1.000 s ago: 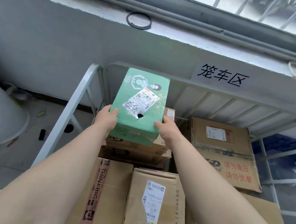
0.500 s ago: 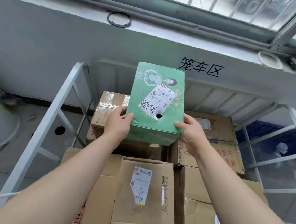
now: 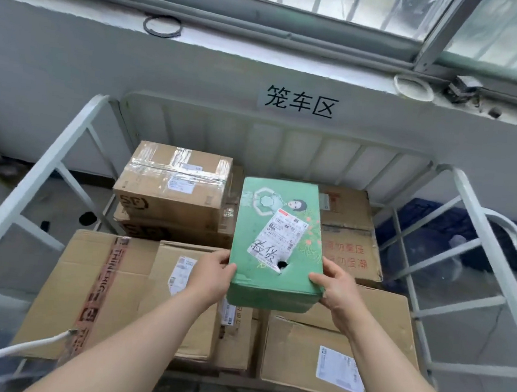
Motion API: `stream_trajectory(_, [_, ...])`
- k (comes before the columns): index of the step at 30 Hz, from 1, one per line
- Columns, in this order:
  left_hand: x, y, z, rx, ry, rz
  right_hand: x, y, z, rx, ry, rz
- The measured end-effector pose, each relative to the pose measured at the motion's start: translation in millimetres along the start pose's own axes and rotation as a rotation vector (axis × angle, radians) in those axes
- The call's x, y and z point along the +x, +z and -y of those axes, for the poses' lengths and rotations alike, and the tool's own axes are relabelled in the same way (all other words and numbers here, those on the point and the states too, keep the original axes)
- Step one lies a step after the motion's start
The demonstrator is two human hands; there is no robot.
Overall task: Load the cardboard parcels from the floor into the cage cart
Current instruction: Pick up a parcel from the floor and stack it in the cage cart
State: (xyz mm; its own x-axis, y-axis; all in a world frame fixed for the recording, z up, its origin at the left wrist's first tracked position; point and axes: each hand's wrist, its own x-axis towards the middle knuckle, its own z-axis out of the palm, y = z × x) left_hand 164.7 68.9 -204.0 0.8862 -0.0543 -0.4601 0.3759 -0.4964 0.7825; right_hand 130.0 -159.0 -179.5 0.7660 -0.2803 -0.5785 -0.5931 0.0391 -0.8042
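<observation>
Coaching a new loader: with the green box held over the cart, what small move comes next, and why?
Probably lower the green box onto the cartons below: the left hand and right hand grip its near end above the stack inside the cage cart.

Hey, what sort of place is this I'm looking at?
Likely a courier depot or warehouse loading area: a white metal cage cart holds taped, labelled cardboard parcels, a wall sign above marks the cage cart zone, and a green box bears a shipping label.
</observation>
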Motion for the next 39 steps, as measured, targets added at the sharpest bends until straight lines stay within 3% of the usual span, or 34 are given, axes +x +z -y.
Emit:
stream_trajectory(14, [-28.2,40.6,63.9,0.368,-0.281,0.079,10.6,-10.7,-108.4,-0.112,0.228,0.119])
stream_trajectory(25, [-23.1,36.5,78.9,0.582,-0.348,0.175,20.9,8.4,-129.8,-0.246,0.242,0.086])
stream_trajectory(39, [-18.0,27.6,101.7,0.592,-0.339,0.296,26.4,19.8,-144.1,-0.349,0.282,0.079])
